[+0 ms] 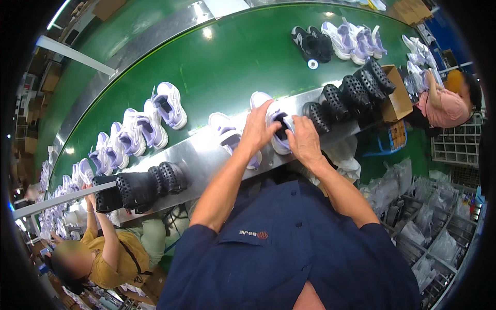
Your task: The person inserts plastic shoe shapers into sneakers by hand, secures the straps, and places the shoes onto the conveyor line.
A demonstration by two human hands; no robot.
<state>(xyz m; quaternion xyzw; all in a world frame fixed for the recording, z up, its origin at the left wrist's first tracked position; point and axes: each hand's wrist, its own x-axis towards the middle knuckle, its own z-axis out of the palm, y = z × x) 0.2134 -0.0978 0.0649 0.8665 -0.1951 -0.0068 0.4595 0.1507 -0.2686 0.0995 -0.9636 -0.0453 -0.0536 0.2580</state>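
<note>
A white and lavender sneaker (280, 145) rests on the metal ledge in front of me, its toe pointing away and its dark opening facing up. My left hand (258, 125) grips its left side, the thumb near the opening. On the other side, the fingers of my right hand (306, 139) close on the collar by the heel. Whatever lies deep inside the opening is too dark to make out. Just left, partly under my left forearm, sits a second white and lavender sneaker (222, 124).
Black perforated shoe-shaped forms (356, 90) line the ledge at right, beside a cardboard box (397, 95); more forms (137, 191) stand at left. Sneakers (132, 132) and black shoes (311, 44) sit on the green belt (222, 62). Co-workers (111, 258) are on both sides; racks (439, 248) stand lower right.
</note>
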